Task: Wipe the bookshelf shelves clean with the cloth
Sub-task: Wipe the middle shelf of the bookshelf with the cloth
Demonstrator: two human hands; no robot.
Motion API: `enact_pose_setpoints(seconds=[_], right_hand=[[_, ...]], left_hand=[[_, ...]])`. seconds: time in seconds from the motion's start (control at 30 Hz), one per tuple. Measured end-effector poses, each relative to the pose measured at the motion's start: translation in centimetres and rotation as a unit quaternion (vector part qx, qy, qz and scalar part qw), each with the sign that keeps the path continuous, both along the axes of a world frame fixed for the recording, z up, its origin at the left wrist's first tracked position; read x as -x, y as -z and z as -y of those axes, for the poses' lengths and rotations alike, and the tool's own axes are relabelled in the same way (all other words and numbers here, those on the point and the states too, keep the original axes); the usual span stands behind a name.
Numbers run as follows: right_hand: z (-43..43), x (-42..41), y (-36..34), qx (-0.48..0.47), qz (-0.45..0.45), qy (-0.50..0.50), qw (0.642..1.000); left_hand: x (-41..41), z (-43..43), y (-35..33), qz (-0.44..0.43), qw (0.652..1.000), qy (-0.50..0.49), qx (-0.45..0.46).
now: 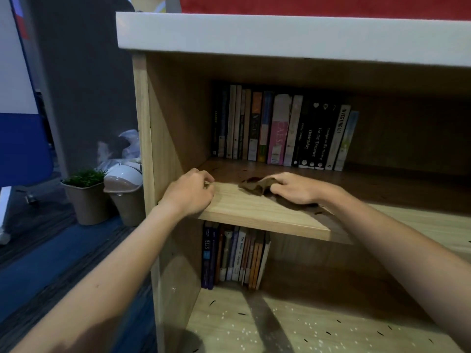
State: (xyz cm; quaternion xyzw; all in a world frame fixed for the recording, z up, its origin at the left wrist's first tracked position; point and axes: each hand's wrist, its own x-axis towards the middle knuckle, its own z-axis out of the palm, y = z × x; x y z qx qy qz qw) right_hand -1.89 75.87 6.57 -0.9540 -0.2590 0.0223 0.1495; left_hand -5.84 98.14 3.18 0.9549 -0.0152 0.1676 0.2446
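A light wooden bookshelf with a white top stands in front of me. On its upper shelf board (254,210) my right hand (293,188) presses down a crumpled brown cloth (254,186), fingers closed over it. My left hand (190,191) rests curled on the board's front left corner, beside the side panel, and I see nothing in it. A row of upright books (283,128) stands at the back of this shelf. The lower shelf (318,324) carries white specks and small dark bits.
More books (234,256) stand at the back left of the lower shelf. Left of the bookshelf, on the floor, are a potted plant (85,194) and a small lidded bin (125,189). A dark grey partition (84,85) rises behind them.
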Motion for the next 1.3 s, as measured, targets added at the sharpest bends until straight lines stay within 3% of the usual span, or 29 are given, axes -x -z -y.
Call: enact_pose_setpoints(seconds=[0.17,0.3,0.43,0.63,0.83,0.97,1.13,1.3], right_hand=[[-2.7,-6.0,-0.3,0.037,0.0,0.126,0.991],[-6.9,-6.6,-0.3,0.014,-0.025,0.049,0.998],[-5.2,-5.5,-0.5,0.002,-0.041,-0.04,0.998],[-2.2,-8.7,-1.0,0.023,0.01,0.073,0.997],[-6.5,-7.5,-0.6,0.033,-0.008,-0.058,0.998],[-5.9,-8.1,-1.0,0.035,-0.009,-0.008,0.999],[-8.6,-7.1,-0.5,0.027,0.004,-0.103,0.994],[-8.7,-11.4,-0.8,-0.009,0.008,0.016,1.0]], left_hand=[[-1.5,-0.2,0.0,-0.019,0.999,-0.026,0.032],[-1.8,-0.2,0.3,-0.024,0.999,-0.03,0.019],[-1.9,-0.4,0.3,-0.022,0.999,-0.025,0.019],[-1.6,-0.3,0.3,0.0,0.999,-0.025,0.028],[-1.4,-0.3,0.2,0.002,0.999,-0.02,0.041],[-1.3,-0.1,0.0,-0.017,0.999,-0.04,0.021],[-1.4,0.0,0.0,-0.035,0.999,-0.033,-0.002],[-1.5,0.0,-0.1,-0.051,0.997,-0.02,-0.049]])
